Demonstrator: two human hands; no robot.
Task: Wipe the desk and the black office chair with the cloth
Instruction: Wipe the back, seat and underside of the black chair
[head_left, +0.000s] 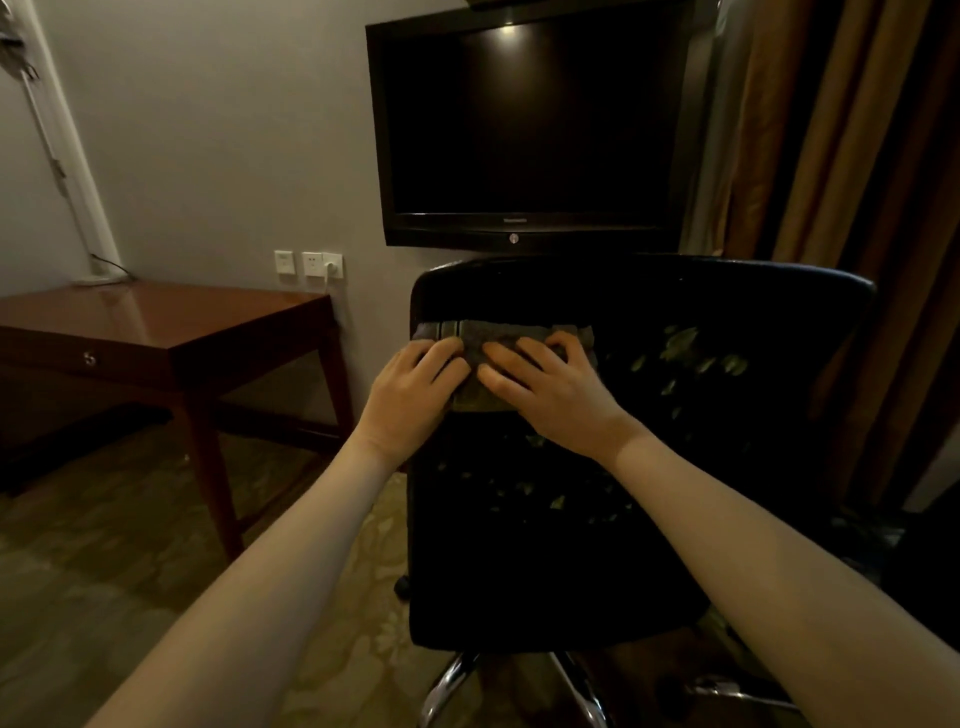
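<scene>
The black office chair stands in front of me with its backrest facing me, its chrome base low in the view. A grey cloth lies flat against the upper left of the backrest. My left hand presses on the cloth's left part at the chair's left edge. My right hand presses on its right part, fingers spread and curled over it. The two hands almost touch. The brown wooden desk stands to the left against the wall, apart from both hands.
A dark television hangs on the wall right behind the chair. Brown curtains fill the right side. Wall sockets with a plug sit between desk and television. Patterned carpet lies between desk and chair.
</scene>
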